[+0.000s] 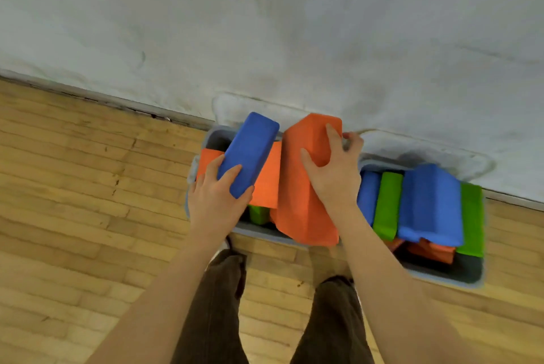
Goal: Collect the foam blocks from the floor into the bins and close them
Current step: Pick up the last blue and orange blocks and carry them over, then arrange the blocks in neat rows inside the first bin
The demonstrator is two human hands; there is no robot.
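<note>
Blue foam block [248, 154] sits in our left hand [216, 195], fingers curled round its near end, above the left grey bin [259, 231]. Our right hand [334, 170] grips the big orange foam block [297, 187], which leans on that bin's right side. Just right of it, the second bin [453, 275] holds blue, green and orange blocks by the white wall [265, 25].

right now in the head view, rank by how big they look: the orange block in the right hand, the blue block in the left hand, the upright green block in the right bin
1. Orange block, clearly largest.
2. Blue block.
3. Green block, though partly sunk in the right bin and farther from the camera, so its rank against the blue one is unsure.
</note>
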